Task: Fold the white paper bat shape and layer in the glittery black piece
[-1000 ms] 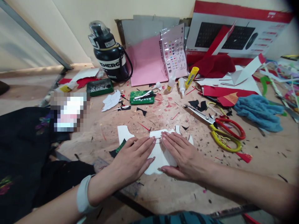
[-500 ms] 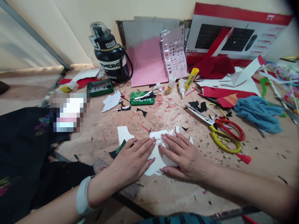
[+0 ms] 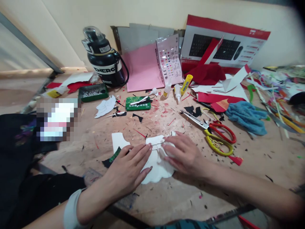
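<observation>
White cut-paper pieces (image 3: 158,167) with a scalloped lower edge lie on the wooden table in front of me, partly covered by both hands. Flat across their left side rests my left hand (image 3: 128,167), its fingers stretched out. My right hand (image 3: 187,156), slightly blurred, has its fingers apart over the upper right of the paper; whether all its fingertips touch cannot be made out. Another white paper piece (image 3: 117,140) pokes out beyond my left fingers. Beside it lies a black scrap with green glitter (image 3: 111,159), partly under the left hand.
Red-and-yellow-handled scissors (image 3: 206,127) lie to the right, near a blue cloth (image 3: 247,116). Behind are a green tin lid (image 3: 138,106), a tin of small beads (image 3: 92,93), glue bottles (image 3: 177,92), a glue stick (image 3: 187,84) and a black water bottle (image 3: 105,60). Scraps litter the tabletop.
My right hand has lifted a little and shifted up, uncovering more of the scalloped paper. The left hand stays flat. The whole view has moved slightly right.
</observation>
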### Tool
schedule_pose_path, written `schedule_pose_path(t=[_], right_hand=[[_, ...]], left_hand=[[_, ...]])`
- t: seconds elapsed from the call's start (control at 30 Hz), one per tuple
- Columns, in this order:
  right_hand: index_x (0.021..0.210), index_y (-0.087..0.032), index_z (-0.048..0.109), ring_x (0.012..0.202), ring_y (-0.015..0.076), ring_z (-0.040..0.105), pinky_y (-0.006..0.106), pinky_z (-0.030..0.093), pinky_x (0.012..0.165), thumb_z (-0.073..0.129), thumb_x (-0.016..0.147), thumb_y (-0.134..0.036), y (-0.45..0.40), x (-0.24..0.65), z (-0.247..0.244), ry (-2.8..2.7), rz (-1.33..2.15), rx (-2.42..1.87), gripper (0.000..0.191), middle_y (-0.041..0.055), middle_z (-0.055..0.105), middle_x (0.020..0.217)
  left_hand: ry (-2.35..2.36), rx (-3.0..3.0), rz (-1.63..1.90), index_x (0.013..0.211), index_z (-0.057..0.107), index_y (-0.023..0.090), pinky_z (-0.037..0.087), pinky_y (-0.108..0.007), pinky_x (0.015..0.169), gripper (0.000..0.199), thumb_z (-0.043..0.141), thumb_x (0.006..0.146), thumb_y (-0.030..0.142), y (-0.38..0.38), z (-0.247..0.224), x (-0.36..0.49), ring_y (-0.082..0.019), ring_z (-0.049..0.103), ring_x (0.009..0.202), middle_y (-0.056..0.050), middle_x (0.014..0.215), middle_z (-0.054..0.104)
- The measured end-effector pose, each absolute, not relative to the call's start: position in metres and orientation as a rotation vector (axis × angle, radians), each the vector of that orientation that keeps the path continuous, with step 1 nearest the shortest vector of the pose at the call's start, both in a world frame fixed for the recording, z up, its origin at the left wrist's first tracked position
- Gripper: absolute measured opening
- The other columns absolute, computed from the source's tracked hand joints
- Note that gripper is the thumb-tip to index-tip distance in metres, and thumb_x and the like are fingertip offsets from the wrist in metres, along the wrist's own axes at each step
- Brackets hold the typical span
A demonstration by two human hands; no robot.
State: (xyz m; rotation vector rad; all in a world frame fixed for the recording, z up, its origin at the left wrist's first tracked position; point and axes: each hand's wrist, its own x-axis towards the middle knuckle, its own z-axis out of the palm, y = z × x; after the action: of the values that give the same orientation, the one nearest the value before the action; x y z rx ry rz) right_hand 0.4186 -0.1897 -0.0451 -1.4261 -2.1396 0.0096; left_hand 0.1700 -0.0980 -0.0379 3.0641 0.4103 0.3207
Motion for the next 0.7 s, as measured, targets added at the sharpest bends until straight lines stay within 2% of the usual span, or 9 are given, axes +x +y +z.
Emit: schedule_pose_path(t=[0.07,0.17,0.3,0.43,0.57,0.7], right_hand=[[0.113,-0.021,0.068,0.099,0.0239,0.064,0.043,0.051,0.091,0.060,0.096,-0.027,-0.179,0.438,-0.041,-2.029,0.010,-1.537,0.020,0.0099,0.071,0.108],[0.112,-0.021,0.070,0.091,0.0240,0.063,0.040,0.050,0.081,0.064,0.093,-0.035,-0.167,0.465,-0.039,-2.018,0.155,-1.656,0.024,0.0089,0.068,0.100],[0.114,-0.022,0.069,0.092,0.0235,0.061,0.038,0.048,0.079,0.069,0.090,-0.034,-0.162,0.477,-0.043,-2.045,0.300,-1.714,0.027,0.0076,0.065,0.099],[0.099,-0.022,0.070,0.092,0.0222,0.059,0.036,0.048,0.079,0.071,0.088,-0.025,-0.162,0.471,-0.045,-1.977,0.403,-1.714,0.011,0.0061,0.063,0.096],[0.088,-0.020,0.065,0.089,0.0203,0.059,0.033,0.049,0.077,0.070,0.087,-0.016,-0.162,0.464,-0.043,-1.898,0.482,-1.689,0.006,0.0055,0.063,0.094],[0.091,-0.020,0.064,0.086,0.0199,0.062,0.033,0.050,0.075,0.065,0.090,-0.019,-0.163,0.465,-0.043,-1.895,0.455,-1.677,0.002,0.0049,0.066,0.090]], left_hand=[[0.407,3.066,0.326,0.132,0.060,0.010,0.035,-0.042,0.096,0.042,0.039,0.105,0.036,-0.098,-0.038,0.170,-0.027,0.056,0.120,-0.011,0.139,0.061],[0.409,3.065,0.348,0.130,0.061,0.011,0.035,-0.041,0.095,0.041,0.039,0.105,0.034,-0.097,-0.039,0.170,-0.027,0.057,0.120,-0.011,0.138,0.062],[0.406,3.063,0.379,0.128,0.063,0.012,0.036,-0.041,0.095,0.039,0.039,0.105,0.033,-0.098,-0.040,0.170,-0.027,0.058,0.119,-0.012,0.137,0.063],[0.404,3.066,0.375,0.129,0.062,0.011,0.036,-0.042,0.095,0.041,0.039,0.105,0.034,-0.097,-0.040,0.171,-0.028,0.057,0.119,-0.012,0.138,0.063],[0.400,3.070,0.369,0.130,0.062,0.012,0.036,-0.040,0.095,0.039,0.040,0.105,0.034,-0.097,-0.039,0.170,-0.027,0.057,0.119,-0.012,0.137,0.063],[0.405,3.061,0.348,0.131,0.061,0.012,0.035,-0.040,0.097,0.040,0.043,0.104,0.035,-0.098,-0.039,0.169,-0.027,0.057,0.121,-0.012,0.138,0.061]])
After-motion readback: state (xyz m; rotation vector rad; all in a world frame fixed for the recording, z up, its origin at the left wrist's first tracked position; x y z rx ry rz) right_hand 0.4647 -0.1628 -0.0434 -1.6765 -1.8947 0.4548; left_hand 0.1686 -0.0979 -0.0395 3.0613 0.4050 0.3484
